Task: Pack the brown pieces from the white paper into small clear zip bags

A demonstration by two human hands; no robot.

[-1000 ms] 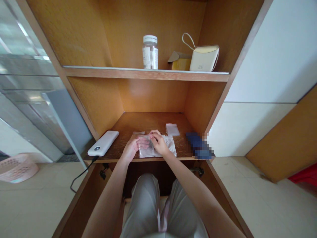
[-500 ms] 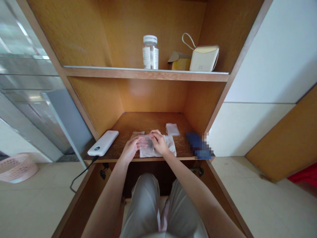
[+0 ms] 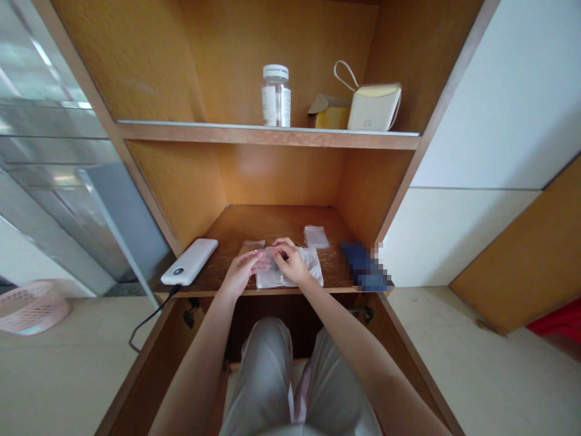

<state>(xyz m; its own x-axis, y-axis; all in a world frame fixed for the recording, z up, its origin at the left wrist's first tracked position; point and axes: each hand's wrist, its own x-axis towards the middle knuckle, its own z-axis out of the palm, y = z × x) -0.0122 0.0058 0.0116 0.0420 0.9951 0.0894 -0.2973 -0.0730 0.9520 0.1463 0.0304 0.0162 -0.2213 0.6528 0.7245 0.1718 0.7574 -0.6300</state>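
Both hands' fingers (image 3: 265, 261) still pinched on the clear bag (image 3: 276, 277), left fingers now straighter

No legible text, even on the jar (image 3: 276, 95) label.

The wooden cabinet (image 3: 190, 175) is showing a warm orange-brown with a fine speckled grain, and its lower shelf (image 3: 245, 227) is looking darker, a mottled brown. The power bank (image 3: 189, 261) is appearing plain white with a small dark button, trailing a black cable (image 3: 147, 320). The plastic bags (image 3: 290, 272) are looking clear and milky. On the upper shelf (image 3: 190, 131) the jar (image 3: 275, 95) is showing clear sides, a white lid and a white label, beside a mustard-yellow box (image 3: 330, 114) and a cream pouch (image 3: 373, 106). The laundry basket (image 3: 27, 306) is glowing pale pink; the trousers (image 3: 272, 375) are showing light beige; the floor tiles (image 3: 476, 363) are looking cream.
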